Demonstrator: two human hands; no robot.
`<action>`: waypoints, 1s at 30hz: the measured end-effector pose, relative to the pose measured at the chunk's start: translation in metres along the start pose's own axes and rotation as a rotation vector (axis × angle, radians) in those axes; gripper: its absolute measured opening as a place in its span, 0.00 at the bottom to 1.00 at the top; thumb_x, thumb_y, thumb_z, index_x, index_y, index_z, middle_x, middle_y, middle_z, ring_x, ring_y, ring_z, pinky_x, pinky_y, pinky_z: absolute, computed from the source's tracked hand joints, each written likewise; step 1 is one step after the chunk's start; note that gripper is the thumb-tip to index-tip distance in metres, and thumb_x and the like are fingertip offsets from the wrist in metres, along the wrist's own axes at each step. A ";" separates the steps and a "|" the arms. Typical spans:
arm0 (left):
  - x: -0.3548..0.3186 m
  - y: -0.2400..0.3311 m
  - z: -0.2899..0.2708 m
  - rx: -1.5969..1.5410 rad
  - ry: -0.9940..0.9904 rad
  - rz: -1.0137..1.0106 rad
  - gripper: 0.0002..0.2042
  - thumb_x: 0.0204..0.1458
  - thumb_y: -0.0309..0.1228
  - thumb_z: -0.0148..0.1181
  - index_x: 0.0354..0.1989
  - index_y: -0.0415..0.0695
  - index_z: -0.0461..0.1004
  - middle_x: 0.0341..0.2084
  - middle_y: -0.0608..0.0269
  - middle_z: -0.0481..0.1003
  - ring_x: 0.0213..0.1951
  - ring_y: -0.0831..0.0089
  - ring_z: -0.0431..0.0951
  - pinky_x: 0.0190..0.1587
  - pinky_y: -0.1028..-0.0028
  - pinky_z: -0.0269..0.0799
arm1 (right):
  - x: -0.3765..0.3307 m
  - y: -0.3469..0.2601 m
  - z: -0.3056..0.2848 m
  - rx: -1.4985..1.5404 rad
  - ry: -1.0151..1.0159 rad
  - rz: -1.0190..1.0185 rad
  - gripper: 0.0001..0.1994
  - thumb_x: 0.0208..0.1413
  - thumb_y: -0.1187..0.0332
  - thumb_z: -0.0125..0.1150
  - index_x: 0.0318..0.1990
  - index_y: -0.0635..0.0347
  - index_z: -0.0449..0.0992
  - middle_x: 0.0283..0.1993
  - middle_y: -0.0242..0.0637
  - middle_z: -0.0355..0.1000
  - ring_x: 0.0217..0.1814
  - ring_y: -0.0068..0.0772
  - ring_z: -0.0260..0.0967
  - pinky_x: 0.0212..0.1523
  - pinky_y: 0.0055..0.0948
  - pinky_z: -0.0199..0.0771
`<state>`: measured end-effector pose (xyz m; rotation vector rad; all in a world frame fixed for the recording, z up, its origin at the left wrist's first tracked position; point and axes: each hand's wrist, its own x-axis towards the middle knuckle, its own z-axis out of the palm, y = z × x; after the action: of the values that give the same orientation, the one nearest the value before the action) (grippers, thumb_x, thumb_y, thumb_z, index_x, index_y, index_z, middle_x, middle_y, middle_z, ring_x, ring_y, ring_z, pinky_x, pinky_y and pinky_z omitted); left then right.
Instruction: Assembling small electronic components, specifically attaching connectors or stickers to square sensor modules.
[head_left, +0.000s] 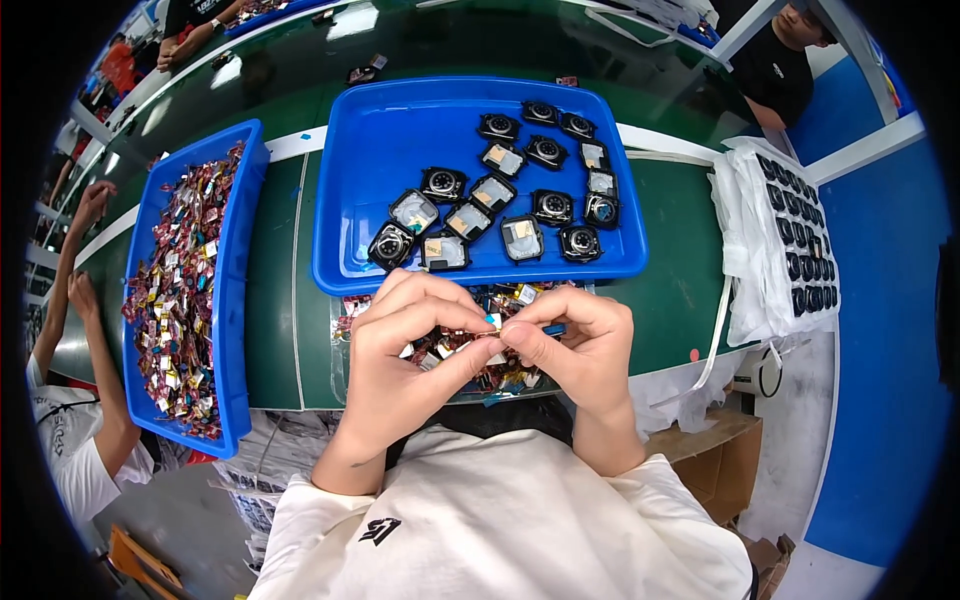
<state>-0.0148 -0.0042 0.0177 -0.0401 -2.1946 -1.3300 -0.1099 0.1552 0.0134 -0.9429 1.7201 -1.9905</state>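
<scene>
My left hand and my right hand meet at the fingertips in front of my chest. Both pinch one small part with white, yellow and blue bits, mostly covered by the fingers. Beneath them lies a clear tray heaped with small red, white and yellow electronic pieces. Just beyond stands a blue tray with several black watch cases, some showing round sensor backs, others an open side with a pale inner piece.
A long blue bin full of similar small pieces stands on the left of the green bench. To the right, white-wrapped trays hold rows of black parts. Other people's arms show at the left; a cardboard box sits below right.
</scene>
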 end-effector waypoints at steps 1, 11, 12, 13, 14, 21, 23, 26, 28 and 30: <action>-0.001 0.001 0.000 0.002 0.001 0.001 0.09 0.37 0.21 0.70 0.28 0.41 0.78 0.32 0.63 0.79 0.33 0.75 0.74 0.39 0.75 0.64 | -0.001 0.002 -0.001 -0.023 -0.007 -0.049 0.04 0.50 0.77 0.67 0.32 0.66 0.79 0.30 0.33 0.76 0.28 0.13 0.70 0.24 0.13 0.67; -0.013 0.006 0.004 -0.489 0.016 -0.210 0.08 0.44 0.15 0.60 0.30 0.37 0.69 0.31 0.56 0.78 0.36 0.75 0.78 0.40 0.77 0.72 | 0.000 0.004 -0.006 -0.059 0.008 -0.074 0.05 0.54 0.78 0.61 0.37 0.72 0.77 0.34 0.41 0.75 0.31 0.24 0.74 0.30 0.18 0.73; -0.013 0.005 0.004 -0.470 0.030 -0.215 0.07 0.44 0.15 0.59 0.30 0.37 0.68 0.31 0.56 0.78 0.35 0.76 0.77 0.39 0.78 0.71 | 0.000 0.003 -0.004 0.004 0.037 -0.058 0.05 0.53 0.78 0.63 0.37 0.71 0.77 0.34 0.40 0.74 0.32 0.25 0.73 0.31 0.18 0.72; -0.014 0.006 0.005 -0.469 0.029 -0.215 0.07 0.44 0.15 0.59 0.30 0.37 0.68 0.31 0.56 0.78 0.35 0.76 0.77 0.39 0.78 0.71 | 0.001 0.004 -0.006 0.005 0.038 -0.058 0.05 0.53 0.78 0.63 0.37 0.71 0.77 0.34 0.40 0.74 0.32 0.25 0.73 0.31 0.18 0.72; -0.014 0.006 0.005 -0.511 0.052 -0.221 0.08 0.44 0.15 0.61 0.31 0.37 0.70 0.30 0.57 0.78 0.34 0.77 0.76 0.39 0.79 0.71 | 0.003 0.004 -0.010 -0.063 -0.050 -0.126 0.06 0.50 0.79 0.65 0.36 0.70 0.78 0.33 0.40 0.74 0.33 0.25 0.72 0.31 0.19 0.71; -0.011 0.010 -0.001 -0.210 -0.062 -0.203 0.08 0.42 0.19 0.68 0.32 0.37 0.78 0.26 0.61 0.77 0.29 0.77 0.75 0.32 0.79 0.69 | 0.002 0.003 -0.011 -0.111 -0.113 -0.181 0.08 0.43 0.82 0.69 0.33 0.70 0.79 0.31 0.42 0.74 0.31 0.26 0.70 0.30 0.20 0.67; -0.011 0.010 0.000 -0.228 -0.045 -0.219 0.07 0.42 0.19 0.68 0.30 0.38 0.79 0.26 0.61 0.77 0.29 0.77 0.75 0.32 0.78 0.69 | 0.001 0.003 -0.011 -0.133 -0.144 -0.197 0.08 0.43 0.82 0.69 0.33 0.70 0.79 0.31 0.43 0.74 0.31 0.26 0.70 0.30 0.20 0.67; -0.011 0.011 0.001 -0.230 -0.033 -0.246 0.06 0.43 0.20 0.67 0.30 0.38 0.79 0.25 0.60 0.77 0.28 0.75 0.74 0.31 0.78 0.69 | -0.002 0.007 -0.009 0.041 -0.135 -0.126 0.03 0.47 0.80 0.67 0.30 0.68 0.79 0.30 0.37 0.74 0.27 0.20 0.68 0.25 0.17 0.65; -0.010 0.011 0.002 -0.215 -0.040 -0.254 0.06 0.43 0.20 0.67 0.30 0.38 0.79 0.25 0.60 0.76 0.28 0.75 0.74 0.31 0.77 0.69 | -0.003 0.007 -0.009 0.198 -0.157 -0.077 0.03 0.51 0.80 0.65 0.29 0.69 0.77 0.30 0.38 0.73 0.28 0.21 0.68 0.26 0.17 0.65; -0.010 0.012 0.004 -0.098 -0.021 -0.151 0.06 0.43 0.20 0.67 0.30 0.37 0.79 0.25 0.60 0.76 0.27 0.73 0.74 0.30 0.77 0.68 | -0.005 0.005 -0.009 0.218 -0.176 -0.062 0.03 0.52 0.79 0.64 0.30 0.69 0.76 0.30 0.38 0.72 0.28 0.21 0.67 0.26 0.17 0.65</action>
<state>-0.0046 0.0077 0.0215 0.0765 -2.1844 -1.5263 -0.1126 0.1640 0.0072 -1.0690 1.3658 -2.0168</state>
